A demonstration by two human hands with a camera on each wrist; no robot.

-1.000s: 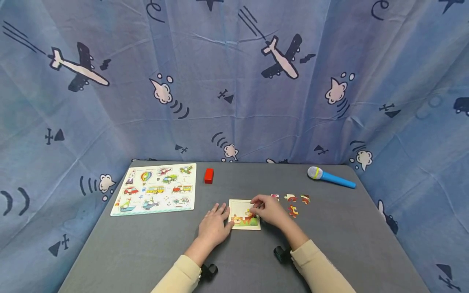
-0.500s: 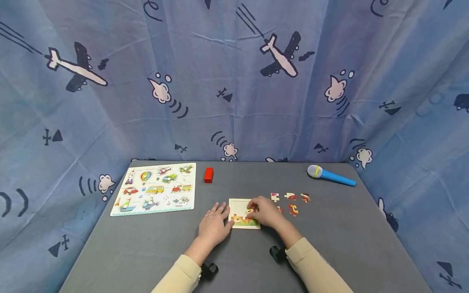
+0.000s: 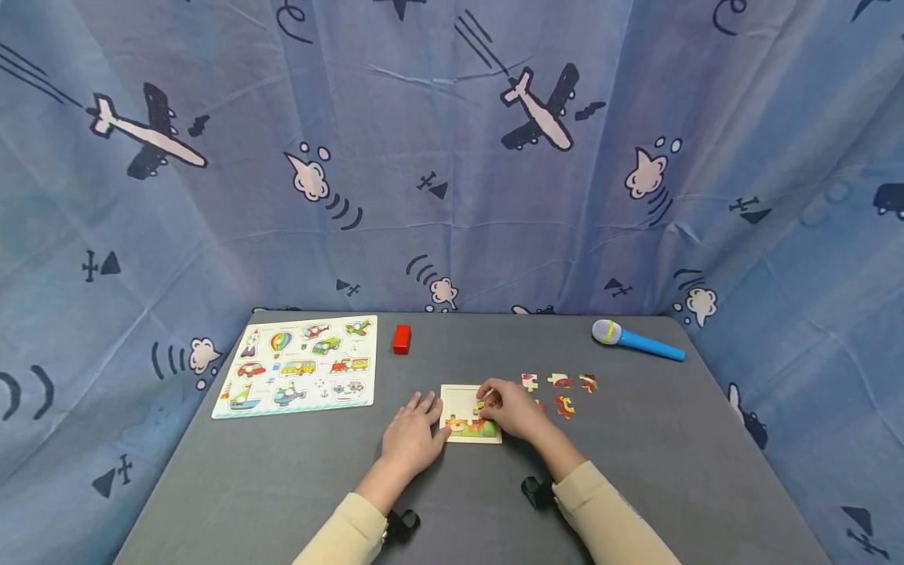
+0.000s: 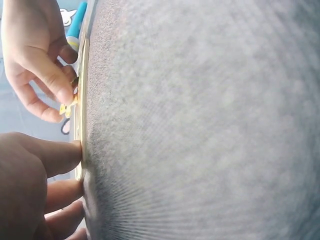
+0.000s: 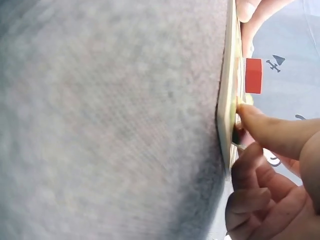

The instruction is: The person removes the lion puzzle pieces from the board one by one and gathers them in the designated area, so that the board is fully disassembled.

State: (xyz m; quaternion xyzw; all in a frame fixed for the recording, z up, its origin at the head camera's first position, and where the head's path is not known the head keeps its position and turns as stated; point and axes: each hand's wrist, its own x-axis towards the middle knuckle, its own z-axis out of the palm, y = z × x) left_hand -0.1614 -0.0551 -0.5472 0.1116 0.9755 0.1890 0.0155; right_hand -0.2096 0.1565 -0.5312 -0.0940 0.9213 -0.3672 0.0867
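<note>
The right hand [image 3: 514, 408] has shifted slightly left, pinching a yellow jigsaw piece [image 4: 66, 109] at the jigsaw tray [image 3: 457, 397], and should align it before pressing while the spread left hand [image 3: 412, 439] steadies the frame.

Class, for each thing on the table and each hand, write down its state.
Puzzle tray: flat, partly filled, upper left bare.
Loose pieces: lying outside the tray.
Left hand: touching the tray, fingers extended.
Right hand: pinching a yellow piece.
Picture board: flat, picture side up.
Red block: touched by neither hand.
Microphone: lying on its side.
</note>
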